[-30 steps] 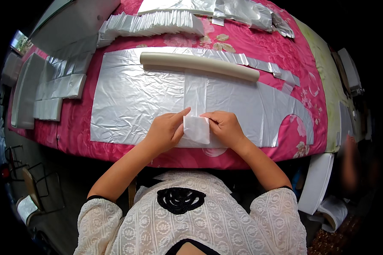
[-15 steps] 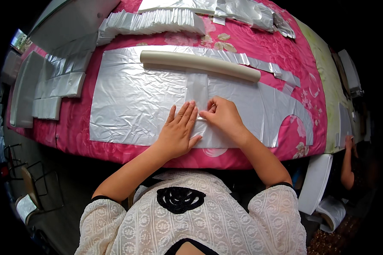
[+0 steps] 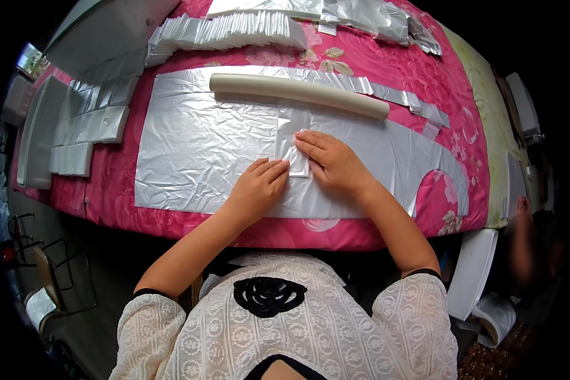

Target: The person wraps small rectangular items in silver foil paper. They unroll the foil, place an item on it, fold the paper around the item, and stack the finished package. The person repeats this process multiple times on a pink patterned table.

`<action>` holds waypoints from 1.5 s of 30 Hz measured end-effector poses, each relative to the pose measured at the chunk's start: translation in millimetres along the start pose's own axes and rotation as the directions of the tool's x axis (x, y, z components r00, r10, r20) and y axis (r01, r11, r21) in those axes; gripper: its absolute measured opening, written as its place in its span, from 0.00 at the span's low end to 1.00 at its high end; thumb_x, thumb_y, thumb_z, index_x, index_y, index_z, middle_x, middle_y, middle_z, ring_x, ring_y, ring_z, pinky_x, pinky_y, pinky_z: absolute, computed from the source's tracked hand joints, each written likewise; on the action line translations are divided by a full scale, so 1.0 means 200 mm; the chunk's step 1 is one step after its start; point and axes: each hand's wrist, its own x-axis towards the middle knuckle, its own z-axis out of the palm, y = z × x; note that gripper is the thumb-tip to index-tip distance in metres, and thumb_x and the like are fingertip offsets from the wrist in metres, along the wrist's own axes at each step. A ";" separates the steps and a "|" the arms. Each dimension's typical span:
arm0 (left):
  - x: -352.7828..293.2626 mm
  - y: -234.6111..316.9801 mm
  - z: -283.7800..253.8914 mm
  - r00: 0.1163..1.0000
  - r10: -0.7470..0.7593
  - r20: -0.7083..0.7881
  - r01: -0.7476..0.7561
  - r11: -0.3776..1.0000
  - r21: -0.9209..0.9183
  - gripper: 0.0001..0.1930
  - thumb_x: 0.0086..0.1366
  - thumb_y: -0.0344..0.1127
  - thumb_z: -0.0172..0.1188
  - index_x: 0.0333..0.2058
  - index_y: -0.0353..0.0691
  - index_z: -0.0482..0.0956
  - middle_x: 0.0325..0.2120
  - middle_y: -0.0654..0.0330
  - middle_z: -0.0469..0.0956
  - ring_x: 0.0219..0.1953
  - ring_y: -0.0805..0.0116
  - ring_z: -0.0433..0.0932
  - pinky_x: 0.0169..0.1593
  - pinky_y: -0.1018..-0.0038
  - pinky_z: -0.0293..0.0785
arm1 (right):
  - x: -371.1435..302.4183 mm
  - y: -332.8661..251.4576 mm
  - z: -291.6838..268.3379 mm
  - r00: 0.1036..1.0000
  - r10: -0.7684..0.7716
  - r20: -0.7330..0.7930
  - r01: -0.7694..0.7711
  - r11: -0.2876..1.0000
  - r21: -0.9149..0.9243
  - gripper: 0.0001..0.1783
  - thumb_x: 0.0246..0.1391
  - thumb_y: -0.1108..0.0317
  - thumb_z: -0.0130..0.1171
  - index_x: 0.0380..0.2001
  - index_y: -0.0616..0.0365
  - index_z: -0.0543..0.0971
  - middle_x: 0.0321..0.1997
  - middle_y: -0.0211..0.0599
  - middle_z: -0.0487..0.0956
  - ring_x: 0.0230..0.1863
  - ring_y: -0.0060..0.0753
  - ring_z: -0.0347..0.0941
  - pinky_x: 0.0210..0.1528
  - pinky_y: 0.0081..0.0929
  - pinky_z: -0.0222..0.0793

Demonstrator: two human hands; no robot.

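A narrow strip of thin translucent plastic film, partly folded over on itself, lies in front of me on larger silvery-white plastic sheets. My left hand rests on the strip's left side, its fingers stretched out and laid flat near the folded end. From the right, my right hand lies across the strip, its fingertips pressing on the folded layer a little farther up. Neither hand visibly grips anything. Just beyond both hands, a long cream-coloured tube lies across the sheets and the strip's far part.
A pink floral cloth covers the table. Folded plastic packets stand in a long row at the far side; stacks of them sit at the left by white boxes. At the far right, another person's arm shows, blurred.
The strip's near end has been folded away from me. My right hand has moved up the strip and its pinched fingers have flattened; my left hand has drawn slightly back toward me.
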 end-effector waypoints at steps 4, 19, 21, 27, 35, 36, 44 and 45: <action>0.03 -0.03 0.01 1.000 -0.002 -0.028 0.002 1.000 -0.027 0.06 0.50 0.29 0.55 0.28 0.36 0.75 0.37 0.58 0.77 0.38 0.62 0.78 0.42 0.71 0.74 | 0.02 0.02 -0.01 0.998 -0.001 -0.057 0.005 0.997 0.080 0.24 0.38 0.81 0.52 0.45 0.61 0.74 0.50 0.44 0.73 0.53 0.44 0.67 0.55 0.34 0.64; -0.16 0.05 -0.12 0.992 0.089 0.087 -0.058 0.951 -0.304 0.26 0.43 0.28 0.63 0.46 0.37 0.72 0.44 0.55 0.74 0.46 0.59 0.74 0.49 0.66 0.71 | -0.20 -0.18 0.12 0.980 -0.131 -0.152 0.146 0.985 0.095 0.13 0.38 0.73 0.58 0.32 0.55 0.79 0.34 0.32 0.77 0.36 0.36 0.73 0.37 0.29 0.70; -0.16 0.06 -0.10 0.997 0.026 0.075 -0.001 0.950 -0.312 0.27 0.43 0.27 0.62 0.47 0.37 0.71 0.42 0.56 0.76 0.43 0.59 0.76 0.48 0.66 0.71 | -0.19 -0.17 0.11 0.987 -0.057 -0.149 0.081 0.984 0.161 0.13 0.38 0.74 0.58 0.32 0.55 0.80 0.32 0.32 0.78 0.35 0.36 0.74 0.36 0.29 0.70; -0.06 0.11 -0.12 0.826 -0.531 0.188 0.547 0.675 -0.495 0.22 0.55 0.27 0.57 0.50 0.33 0.68 0.24 0.53 0.79 0.26 0.59 0.79 0.34 0.71 0.73 | -0.06 -0.17 0.01 0.842 0.507 0.185 -0.532 0.721 0.444 0.09 0.47 0.68 0.57 0.29 0.61 0.81 0.18 0.37 0.76 0.22 0.32 0.73 0.28 0.25 0.67; 0.05 -0.03 -0.11 0.536 -0.744 0.399 0.793 0.282 -0.540 0.35 0.57 0.28 0.58 0.60 0.28 0.50 0.19 0.58 0.76 0.19 0.78 0.74 0.25 0.80 0.70 | 0.09 -0.08 0.00 0.576 0.634 0.516 -0.817 0.439 0.373 0.16 0.51 0.60 0.57 0.19 0.62 0.78 0.17 0.30 0.75 0.17 0.17 0.73 0.19 0.17 0.62; 0.05 -0.03 -0.11 0.548 -0.744 0.382 0.778 0.286 -0.559 0.34 0.57 0.28 0.58 0.60 0.28 0.52 0.19 0.58 0.75 0.18 0.78 0.73 0.24 0.81 0.70 | 0.10 -0.07 0.00 0.563 0.638 0.525 -0.826 0.424 0.371 0.16 0.51 0.60 0.57 0.19 0.62 0.78 0.17 0.30 0.75 0.17 0.17 0.73 0.19 0.17 0.62; 0.04 0.03 -0.12 0.949 -0.314 0.017 0.314 0.945 -0.093 0.32 0.53 0.37 0.62 0.55 0.32 0.63 0.41 0.52 0.72 0.42 0.59 0.74 0.41 0.66 0.71 | 0.12 -0.05 0.00 0.537 0.632 0.559 -0.843 0.430 0.324 0.16 0.52 0.60 0.58 0.19 0.61 0.78 0.16 0.29 0.75 0.17 0.17 0.72 0.17 0.17 0.60; 0.04 0.03 -0.10 0.972 -0.231 0.032 0.233 0.969 -0.085 0.33 0.53 0.40 0.62 0.55 0.32 0.62 0.45 0.50 0.71 0.47 0.56 0.72 0.47 0.63 0.70 | 0.13 -0.05 0.00 0.540 0.629 0.559 -0.840 0.437 0.321 0.16 0.52 0.60 0.58 0.18 0.61 0.78 0.16 0.29 0.75 0.16 0.17 0.72 0.16 0.17 0.59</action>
